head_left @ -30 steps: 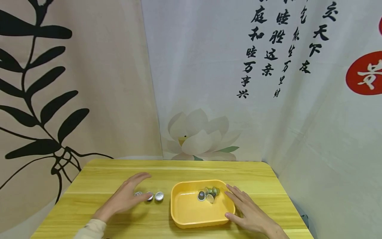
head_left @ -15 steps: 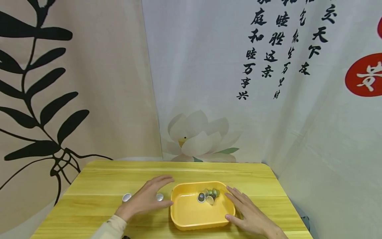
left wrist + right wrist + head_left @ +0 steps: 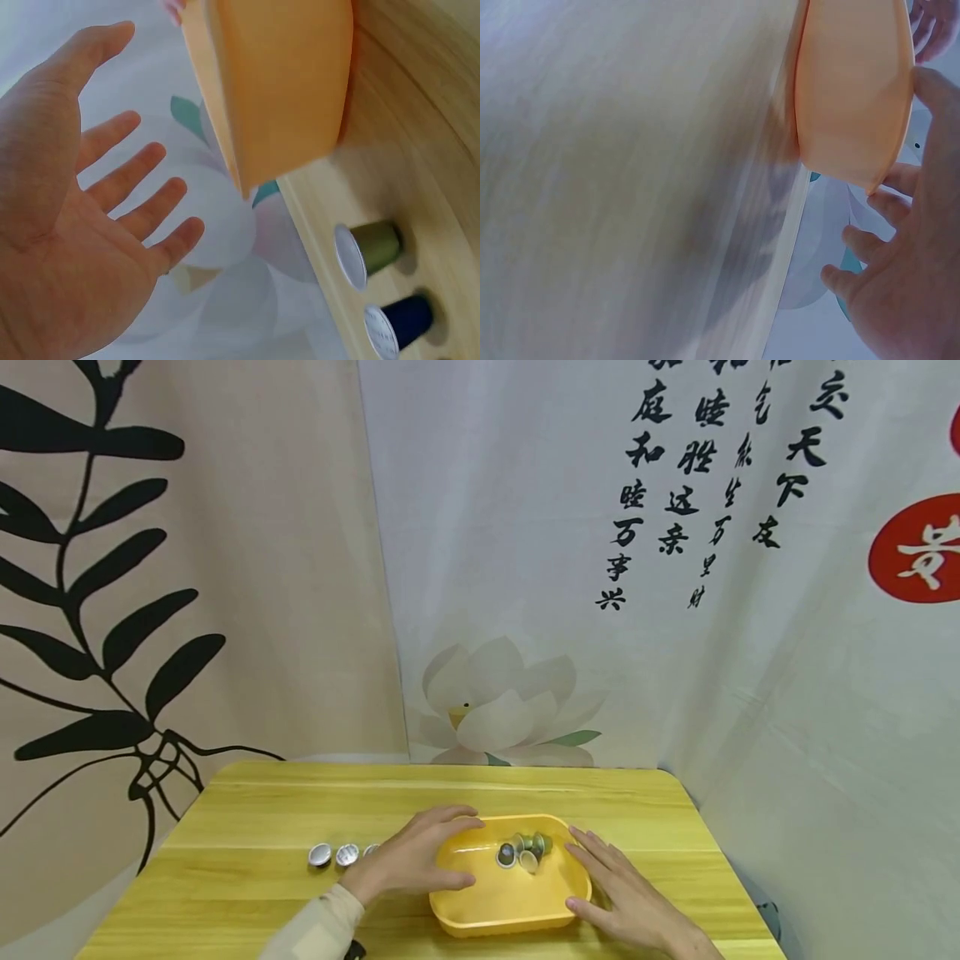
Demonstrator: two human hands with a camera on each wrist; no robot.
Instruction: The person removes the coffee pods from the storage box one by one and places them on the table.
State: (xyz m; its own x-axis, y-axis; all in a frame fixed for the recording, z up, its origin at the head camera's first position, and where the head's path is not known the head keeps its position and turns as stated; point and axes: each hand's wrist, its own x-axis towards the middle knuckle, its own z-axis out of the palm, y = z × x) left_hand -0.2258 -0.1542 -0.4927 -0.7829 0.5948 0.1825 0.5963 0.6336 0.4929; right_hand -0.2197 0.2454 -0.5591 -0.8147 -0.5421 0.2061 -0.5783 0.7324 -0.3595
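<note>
Two hands flank the yellow tray [image 3: 495,914] in the head view: the left hand [image 3: 420,860] relaxed over its left rim, the right hand [image 3: 618,893] flat against its right side. Left wrist view: splayed, empty fingers [image 3: 120,187], capsules [image 3: 371,247] on the table [image 3: 442,187]. Right wrist view: fingertips [image 3: 900,180] touch the tray.

head view high and forward, wrist views close, sharing yellow tray [image 3: 525,910]

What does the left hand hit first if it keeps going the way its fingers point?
Probably the capsules in the tray: the left hand reaches over the yellow tray, fingers pointing right toward them. Its height above the tray is unclear.
</note>
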